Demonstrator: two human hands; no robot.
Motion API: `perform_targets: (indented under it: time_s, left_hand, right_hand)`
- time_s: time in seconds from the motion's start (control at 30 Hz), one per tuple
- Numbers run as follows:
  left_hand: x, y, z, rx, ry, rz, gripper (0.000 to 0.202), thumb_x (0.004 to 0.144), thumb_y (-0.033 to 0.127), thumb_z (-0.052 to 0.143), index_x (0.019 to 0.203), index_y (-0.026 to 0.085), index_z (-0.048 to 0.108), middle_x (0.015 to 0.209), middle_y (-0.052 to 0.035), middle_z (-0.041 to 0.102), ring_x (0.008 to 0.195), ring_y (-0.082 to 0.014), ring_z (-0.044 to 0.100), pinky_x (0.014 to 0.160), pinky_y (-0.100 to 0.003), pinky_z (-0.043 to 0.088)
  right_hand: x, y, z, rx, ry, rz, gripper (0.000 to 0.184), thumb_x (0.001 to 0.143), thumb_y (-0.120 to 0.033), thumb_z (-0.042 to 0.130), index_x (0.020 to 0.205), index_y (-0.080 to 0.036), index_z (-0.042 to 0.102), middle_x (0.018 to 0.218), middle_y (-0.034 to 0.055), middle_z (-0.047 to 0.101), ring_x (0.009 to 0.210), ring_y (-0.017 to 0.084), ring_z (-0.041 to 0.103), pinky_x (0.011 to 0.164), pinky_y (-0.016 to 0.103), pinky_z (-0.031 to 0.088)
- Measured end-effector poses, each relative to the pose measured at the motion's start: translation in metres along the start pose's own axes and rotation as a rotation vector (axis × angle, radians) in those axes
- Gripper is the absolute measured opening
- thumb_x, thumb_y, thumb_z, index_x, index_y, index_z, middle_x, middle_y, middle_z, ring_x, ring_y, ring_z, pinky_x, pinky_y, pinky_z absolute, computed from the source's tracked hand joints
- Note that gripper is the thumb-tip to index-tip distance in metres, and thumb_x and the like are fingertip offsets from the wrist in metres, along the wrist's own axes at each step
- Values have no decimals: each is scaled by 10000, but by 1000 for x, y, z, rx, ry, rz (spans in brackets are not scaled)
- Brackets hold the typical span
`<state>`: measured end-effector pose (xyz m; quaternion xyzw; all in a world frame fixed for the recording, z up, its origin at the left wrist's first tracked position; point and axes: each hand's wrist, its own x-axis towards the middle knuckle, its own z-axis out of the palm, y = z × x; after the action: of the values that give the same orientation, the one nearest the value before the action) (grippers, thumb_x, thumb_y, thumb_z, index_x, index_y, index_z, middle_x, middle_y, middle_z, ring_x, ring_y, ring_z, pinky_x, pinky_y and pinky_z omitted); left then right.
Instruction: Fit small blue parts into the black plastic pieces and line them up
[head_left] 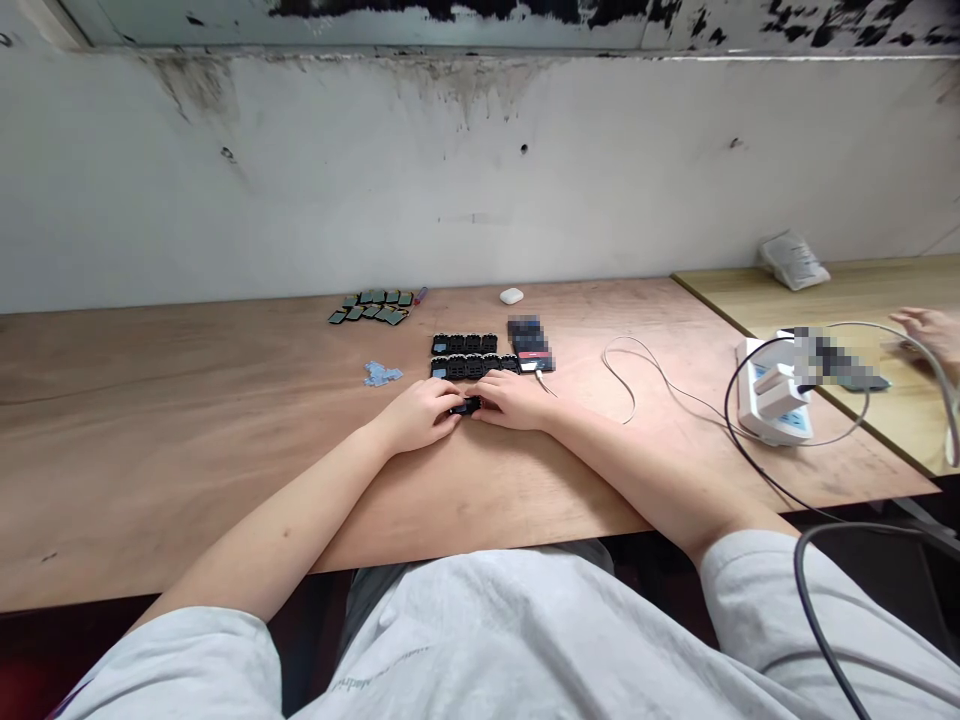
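My left hand (421, 411) and my right hand (512, 399) rest on the wooden table (187, 440), fingers curled together around a small black part (469, 405) held between them. Just beyond my fingers lie two rows of similar small black parts (469, 356). A few small pale blue pieces (382, 374) lie to the left of those rows. Farther back is a cluster of several small green-faced squares (373, 307).
A phone (531, 343) with a white cable (630, 375) lies right of the black rows. A small white case (511, 296) sits behind it. A white power strip (772, 398) with plugs stands at right. Another person's hand (930, 330) rests on the neighbouring table.
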<state>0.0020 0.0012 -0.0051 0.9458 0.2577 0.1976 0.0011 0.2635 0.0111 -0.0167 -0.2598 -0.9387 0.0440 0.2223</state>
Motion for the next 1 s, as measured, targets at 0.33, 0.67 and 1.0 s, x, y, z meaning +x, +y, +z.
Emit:
perform_targets:
  time_s: [0.33,0.67,1.0]
  left_hand:
    - [2,-2,0,-80,-44,1,237,1005,306,559,1088,243,773,1196,-121,742,1078,-274,691,972,-462,540]
    - [1,-3,-4,-168,-44,-27,261,998,327,570,1128,269,788,1271,-106,720,1125,-267,673,1012,-431,531]
    - [3,-5,-3,-226,-69,-25,219,964,350,632,1094,289,798,1332,-89,699,1192,-275,640,1080,-452,495]
  right_hand:
    - [0,1,0,0,-18,4,315,988,-310,664,1273,-177,669,1101,112,749,1019,267,658,934,415,517]
    - [1,0,-1,23,-10,-3,305,974,-277,664,1260,-172,677,1034,102,748,992,265,654,922,412,510]
    - [1,-3,-5,49,-11,66,318,905,-219,714,1217,-162,678,1033,108,741,976,264,662,863,383,520]
